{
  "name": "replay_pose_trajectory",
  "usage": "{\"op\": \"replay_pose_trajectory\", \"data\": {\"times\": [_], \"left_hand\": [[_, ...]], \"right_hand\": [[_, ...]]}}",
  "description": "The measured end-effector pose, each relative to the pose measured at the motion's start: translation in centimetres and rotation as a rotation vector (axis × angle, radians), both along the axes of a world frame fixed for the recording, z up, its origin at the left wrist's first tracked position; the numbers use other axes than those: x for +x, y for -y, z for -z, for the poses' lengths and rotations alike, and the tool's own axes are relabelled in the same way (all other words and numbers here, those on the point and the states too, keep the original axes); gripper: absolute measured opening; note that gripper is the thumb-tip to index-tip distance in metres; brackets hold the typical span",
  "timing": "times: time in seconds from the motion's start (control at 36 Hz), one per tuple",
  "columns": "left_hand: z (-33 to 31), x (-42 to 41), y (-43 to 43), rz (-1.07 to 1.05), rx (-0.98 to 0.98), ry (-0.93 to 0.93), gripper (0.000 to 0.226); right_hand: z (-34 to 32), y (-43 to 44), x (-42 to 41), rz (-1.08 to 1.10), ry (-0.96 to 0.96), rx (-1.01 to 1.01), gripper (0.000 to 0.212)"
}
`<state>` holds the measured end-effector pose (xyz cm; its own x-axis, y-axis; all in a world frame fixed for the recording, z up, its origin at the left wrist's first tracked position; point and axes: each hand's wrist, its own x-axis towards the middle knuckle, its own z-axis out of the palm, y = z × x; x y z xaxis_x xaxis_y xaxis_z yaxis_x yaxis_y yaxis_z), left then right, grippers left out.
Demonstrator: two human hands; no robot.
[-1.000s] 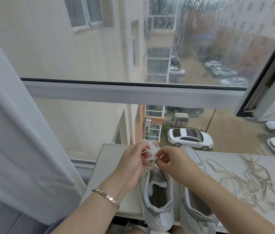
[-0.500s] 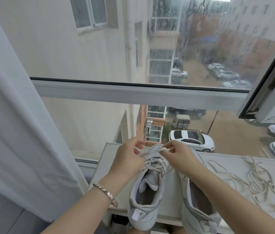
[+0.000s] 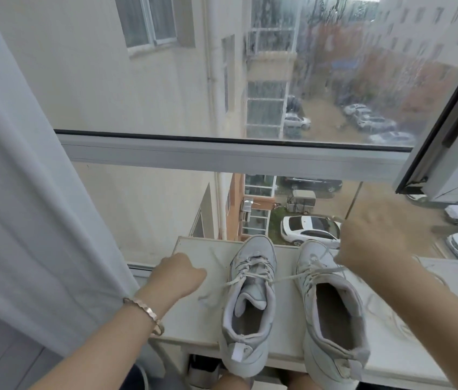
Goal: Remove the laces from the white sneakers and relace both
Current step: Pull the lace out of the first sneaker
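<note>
Two ends of one lace (image 3: pixel 301 275) run out sideways from the top eyelets of the left sneaker (image 3: pixel 250 311), and the coming move turns on that line. The lace's long axis lies across the shoes, left to right, while both sneakers point away from the person, toes toward the window, heels at the near edge of the ledge (image 3: pixel 194 319).

One strand crosses over the right sneaker (image 3: pixel 332 316) in a straight, stretched line up to the right hand (image 3: pixel 374 243), which is raised above and beyond that shoe's toe. That hand is blurred, but its fingers are closed on the strand. The other strand slants down and left toward the left hand (image 3: pixel 178 275), which sits low on the ledge just beside the left sneaker. Its fingers are curled in. I cannot tell whether they pinch the strand or whether it only passes beneath them.

Judging from this, the left hand is nearer the eyelets, so bringing the ends together to cross them means a longer trip for the right hand, back over the right sneaker. More loose lace (image 3: pixel 391 319) lies blurred on the ledge by the right forearm.
</note>
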<state>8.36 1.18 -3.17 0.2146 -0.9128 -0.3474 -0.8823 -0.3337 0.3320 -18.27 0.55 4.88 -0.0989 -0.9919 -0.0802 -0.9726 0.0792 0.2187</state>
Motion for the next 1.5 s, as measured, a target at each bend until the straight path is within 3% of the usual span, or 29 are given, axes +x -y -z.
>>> {"op": "replay_pose_trajectory", "data": {"times": [0.06,0.08,0.11,0.17,0.22,0.28,0.44,0.75,0.86,0.94,1.03,1.08,1.14,1.22,1.31,1.42,1.44,1.5], "left_hand": [[-0.3,-1.4,-0.7,0.064,-0.158,-0.063,0.043],[-0.3,-2.3,-1.1,0.106,-0.198,-0.153,0.056],[-0.3,-3.3,-1.7,0.153,-0.200,-0.221,0.065],[0.3,-5.0,-2.7,0.226,-0.136,-0.263,0.066],[1.3,-6.2,-3.5,0.236,-0.101,-0.278,0.062],[2.1,-6.9,-4.0,0.217,-0.144,-0.275,0.061],[3.1,-7.3,-4.4,0.009,-0.260,-0.525,0.059],[3.4,-7.1,-4.8,0.013,-0.279,-0.583,0.061],[3.4,-7.1,-4.7,0.045,-0.276,-0.561,0.063],[3.3,-7.0,-4.7,0.070,-0.264,-0.544,0.063],[3.4,-7.0,-4.7,0.099,-0.249,-0.532,0.061],[3.4,-7.3,-4.6,0.120,-0.250,-0.500,0.061],[3.3,-7.5,-4.5,0.135,-0.255,-0.463,0.062],[3.0,-7.3,-4.5,0.130,-0.255,-0.390,0.058],[2.4,-6.6,-4.5,0.152,-0.389,-0.187,0.049],[2.0,-6.2,-4.8,0.253,-0.862,-0.052,0.021],[1.9,-6.1,-4.9,0.287,-0.867,-0.019,0.020],[2.1,-5.8,-4.8,0.314,-0.650,0.049,0.040]], "right_hand": [[0.7,0.1,1.3,-0.122,0.002,-0.138,0.025],[0.9,0.1,2.1,-0.205,0.104,-0.187,0.022],[1.2,0.1,2.9,-0.259,0.258,-0.165,0.019],[1.9,-0.1,4.6,-0.283,0.496,0.075,0.021],[3.1,-0.2,5.8,-0.293,0.505,0.317,0.033],[4.2,0.0,6.1,-0.285,0.486,0.388,0.038],[4.8,0.8,5.5,-0.233,0.616,0.453,0.029],[5.3,1.5,6.4,-0.274,0.626,0.457,0.037],[4.8,2.4,6.1,-0.150,0.791,0.468,0.032],[4.7,2.7,5.8,-0.030,0.899,0.609,0.029],[4.3,3.1,5.4,0.015,1.022,0.716,0.013],[3.8,3.2,5.5,-0.032,0.933,0.697,0.009],[3.7,3.3,5.7,-0.049,0.904,0.633,0.027],[4.6,3.4,5.7,0.003,1.082,0.556,0.026],[5.7,3.1,6.2,0.173,1.305,0.473,0.027],[6.5,3.0,8.0,0.399,1.564,0.431,0.031],[6.6,2.8,8.5,0.443,1.600,0.453,0.030],[6.9,2.3,9.4,0.459,1.621,0.509,0.030]]}}
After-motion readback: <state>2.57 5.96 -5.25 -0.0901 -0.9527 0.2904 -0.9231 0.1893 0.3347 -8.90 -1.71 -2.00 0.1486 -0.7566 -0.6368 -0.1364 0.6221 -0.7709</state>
